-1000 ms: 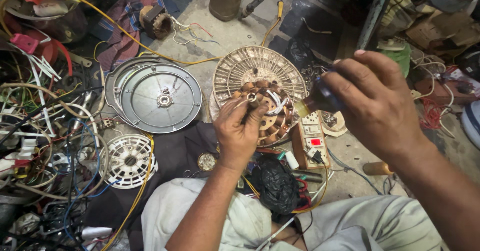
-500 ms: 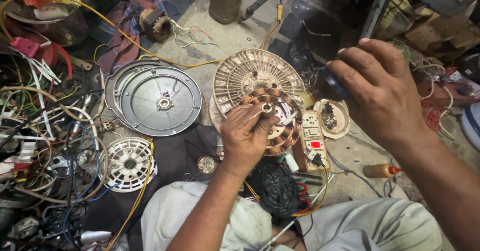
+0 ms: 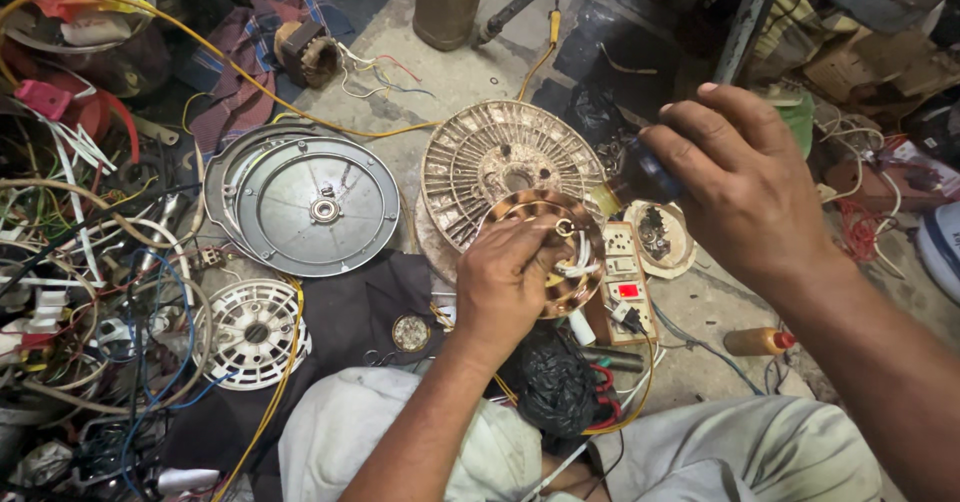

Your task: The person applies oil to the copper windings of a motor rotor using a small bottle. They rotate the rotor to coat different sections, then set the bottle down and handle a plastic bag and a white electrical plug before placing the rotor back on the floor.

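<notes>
The copper-wound coil (image 3: 545,252) is gripped flat, face up, by the left hand (image 3: 505,287); a dark tool (image 3: 640,177), pointing down-left, is clenched in the right hand (image 3: 745,187).

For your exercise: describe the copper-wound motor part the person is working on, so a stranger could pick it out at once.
Start at the big grey metal disc on the floor, then move right past the pale ribbed plastic disc. Overlapping its lower edge, under the left hand, lies the stator: the only round part ringed with shiny copper coils.
</notes>
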